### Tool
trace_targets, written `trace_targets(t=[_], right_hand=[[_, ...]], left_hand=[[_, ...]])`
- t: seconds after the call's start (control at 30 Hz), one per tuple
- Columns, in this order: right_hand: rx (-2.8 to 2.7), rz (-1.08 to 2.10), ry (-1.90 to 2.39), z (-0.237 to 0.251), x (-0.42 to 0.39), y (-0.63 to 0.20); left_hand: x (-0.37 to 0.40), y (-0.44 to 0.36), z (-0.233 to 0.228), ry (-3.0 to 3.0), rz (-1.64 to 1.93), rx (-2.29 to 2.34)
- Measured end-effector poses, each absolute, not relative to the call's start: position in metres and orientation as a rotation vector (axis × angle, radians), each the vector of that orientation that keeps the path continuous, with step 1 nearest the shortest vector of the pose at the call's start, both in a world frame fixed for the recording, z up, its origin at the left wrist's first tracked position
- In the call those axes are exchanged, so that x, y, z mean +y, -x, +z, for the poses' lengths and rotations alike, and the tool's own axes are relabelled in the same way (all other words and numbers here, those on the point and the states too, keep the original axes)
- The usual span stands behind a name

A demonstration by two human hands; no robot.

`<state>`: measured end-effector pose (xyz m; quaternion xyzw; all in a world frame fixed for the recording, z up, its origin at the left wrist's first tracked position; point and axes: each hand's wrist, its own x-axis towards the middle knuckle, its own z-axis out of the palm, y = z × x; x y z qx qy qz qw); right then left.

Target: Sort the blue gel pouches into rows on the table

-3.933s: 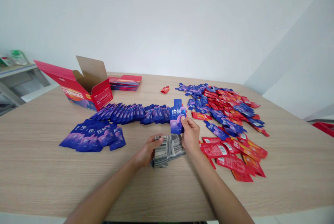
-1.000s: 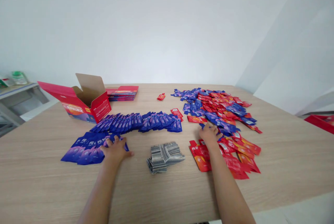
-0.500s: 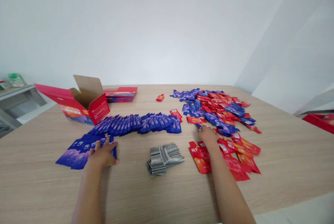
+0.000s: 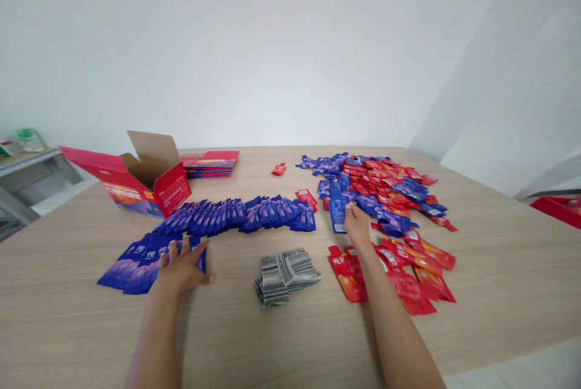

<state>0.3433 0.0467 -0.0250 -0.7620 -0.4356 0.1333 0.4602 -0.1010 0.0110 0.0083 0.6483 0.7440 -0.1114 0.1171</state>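
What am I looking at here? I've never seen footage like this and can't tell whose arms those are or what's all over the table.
A camera worn on a person's head looks down at their own bare arms. On the wooden table, the left hand lies flat on a fan of blue packets. The right hand has one blue sachet in its grip beside a mixed red and blue pile. Between them sits a striped stack; behind are a row of blue sachets and an open red box.
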Motion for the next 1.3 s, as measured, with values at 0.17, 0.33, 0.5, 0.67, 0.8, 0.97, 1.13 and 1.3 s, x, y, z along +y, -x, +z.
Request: trace_targets(t=[0.17,0.33,0.5,0.67,0.8,0.97,1.13,1.3], right_hand=[[-1.045,0.627,1.477,-0.032,0.053,-0.31],[-1.012,0.84,1.247,-0.032,0.047,-0.275],[-0.887,1.046,0.964,-0.024,0.038,-0.247],[-0.869,1.078,0.898,-0.019,0.028,-0.228],[-0.898,1.044,0.918,-0.021,0.023,-0.219],[-0.988,0.916,1.022,-0.024,0.015,-0.209],[-1.11,0.678,1.157,-0.018,0.001,-0.196],[-1.159,0.61,1.184,-0.017,-0.009,-0.183]], left_hand=[[0.011,0.076,0.007,-2.006,-0.023,2.196],[0.003,0.014,-0.004,-2.18,0.624,2.108],[-0.018,-0.026,-0.022,-2.278,0.417,1.655],[-0.019,-0.028,-0.031,-2.261,0.449,1.594],[-0.007,-0.025,-0.036,-1.917,0.624,1.55],[-0.005,-0.033,-0.03,-1.104,0.958,1.139],[-0.018,-0.042,-0.02,-0.437,0.952,0.788],[-0.021,-0.048,-0.022,-0.372,0.949,0.789]])
